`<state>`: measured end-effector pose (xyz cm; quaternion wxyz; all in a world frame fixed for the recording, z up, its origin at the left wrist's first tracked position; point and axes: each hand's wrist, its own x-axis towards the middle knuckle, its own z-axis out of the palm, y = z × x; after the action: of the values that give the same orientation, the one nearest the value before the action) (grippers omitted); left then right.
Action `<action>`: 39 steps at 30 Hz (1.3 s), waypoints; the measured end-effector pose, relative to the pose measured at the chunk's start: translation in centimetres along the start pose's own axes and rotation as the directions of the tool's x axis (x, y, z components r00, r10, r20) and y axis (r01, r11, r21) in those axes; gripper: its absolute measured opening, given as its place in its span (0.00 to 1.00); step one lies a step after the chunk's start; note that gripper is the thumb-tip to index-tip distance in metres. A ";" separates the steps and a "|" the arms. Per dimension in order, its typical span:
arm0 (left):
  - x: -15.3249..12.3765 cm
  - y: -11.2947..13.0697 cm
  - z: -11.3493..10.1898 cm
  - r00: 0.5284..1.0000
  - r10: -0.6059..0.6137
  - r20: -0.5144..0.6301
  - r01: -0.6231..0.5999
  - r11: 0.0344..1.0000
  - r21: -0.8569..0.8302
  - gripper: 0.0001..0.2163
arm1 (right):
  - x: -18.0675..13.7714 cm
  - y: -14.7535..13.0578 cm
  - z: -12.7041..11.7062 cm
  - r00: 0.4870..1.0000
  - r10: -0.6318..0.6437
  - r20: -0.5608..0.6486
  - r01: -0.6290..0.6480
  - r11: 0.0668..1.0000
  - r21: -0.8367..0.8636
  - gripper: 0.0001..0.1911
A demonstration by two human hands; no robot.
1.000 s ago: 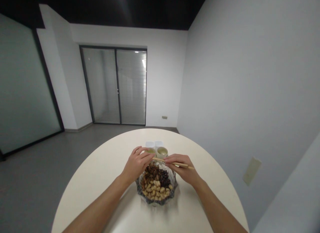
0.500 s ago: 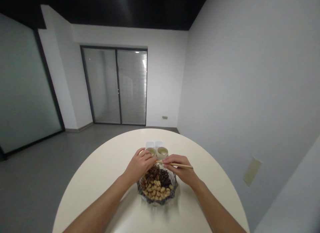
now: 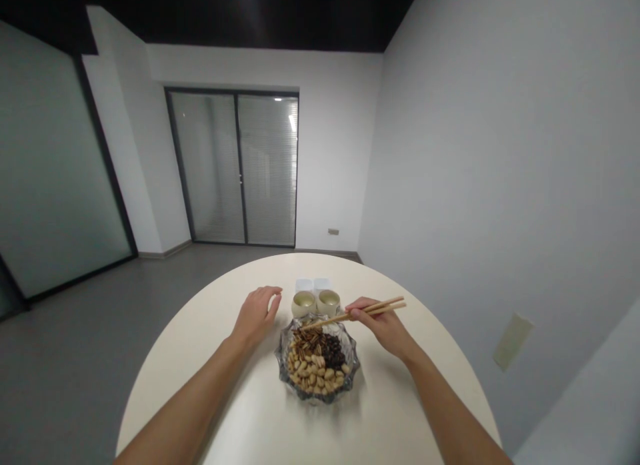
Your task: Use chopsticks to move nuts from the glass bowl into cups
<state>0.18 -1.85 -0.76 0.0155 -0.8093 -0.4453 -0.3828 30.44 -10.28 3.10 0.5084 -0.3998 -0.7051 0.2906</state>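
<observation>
A glass bowl of mixed nuts stands in the middle of a round white table. My right hand is closed round a pair of wooden chopsticks, whose tips reach over the bowl's far rim. My left hand rests on the table left of the bowl, fingers loosely stretched out and holding nothing. Two small cups stand just beyond the bowl, with two white square things behind them.
The table's curved edge runs round on all sides, with grey floor beyond on the left. A white wall stands close on the right. Glass sliding doors with blinds are at the far end of the room.
My left hand has let go of the chopsticks and moved left onto the table. My right hand has shifted right and tilted the chopsticks, tips down toward the bowl.
</observation>
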 end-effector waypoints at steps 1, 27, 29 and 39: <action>-0.2 -1.0 0.7 0.998 -0.062 0.023 0.062 0.998 0.001 0.18 | 0.0 0.1 -0.1 1.000 -0.002 0.016 0.002 1.000 0.007 0.14; -1.2 -1.2 4.9 0.916 -0.224 0.332 0.138 0.955 0.263 0.16 | 1.6 3.7 2.3 1.000 0.024 -0.004 -0.024 0.997 -0.071 0.18; -1.6 -1.2 4.9 0.906 -0.224 0.358 0.145 0.962 0.233 0.17 | 1.0 4.2 2.3 0.999 0.037 -0.031 -0.038 0.998 -0.039 0.20; -1.8 -0.9 4.4 0.877 -0.262 0.403 0.190 0.959 0.210 0.19 | 0.7 3.7 1.9 0.987 0.073 -0.144 -0.046 0.982 0.183 0.22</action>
<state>1.64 -1.02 -5.32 -0.0608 -0.8114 -0.5595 -0.1576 29.53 -7.83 -0.17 0.5849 -0.3940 -0.6236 0.3372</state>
